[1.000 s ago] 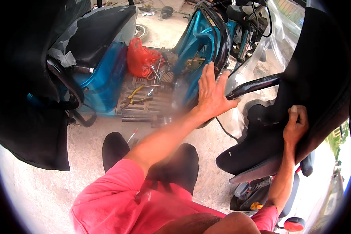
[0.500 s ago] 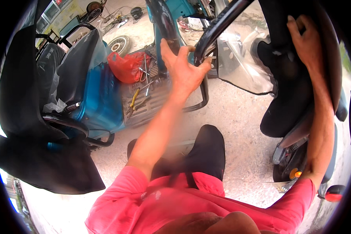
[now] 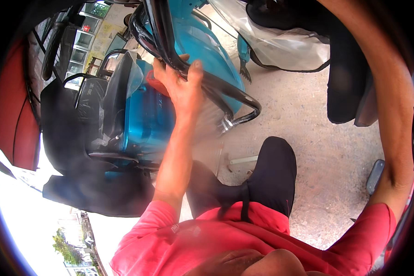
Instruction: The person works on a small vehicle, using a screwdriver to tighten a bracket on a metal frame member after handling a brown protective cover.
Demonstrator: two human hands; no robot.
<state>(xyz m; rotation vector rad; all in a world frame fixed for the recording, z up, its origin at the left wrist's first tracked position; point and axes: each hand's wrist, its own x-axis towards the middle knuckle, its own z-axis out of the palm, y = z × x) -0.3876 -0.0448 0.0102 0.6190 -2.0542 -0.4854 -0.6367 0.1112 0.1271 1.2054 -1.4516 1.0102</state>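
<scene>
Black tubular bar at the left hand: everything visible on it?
The black tubular bar looks like glossy painted metal, round in section, with pale highlights. From the top of the view it slopes down and rightward in front of the blue bodywork, then curves back sharply at its right end toward a silvery fitting. The left hand overlaps it partway along, fingers apparently touching it; how firmly is unclear.

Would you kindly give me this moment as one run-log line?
left hand: on black tubular bar | right hand: out of view, forearm visible | nearby: teal body panel, clear plastic sheet
</scene>
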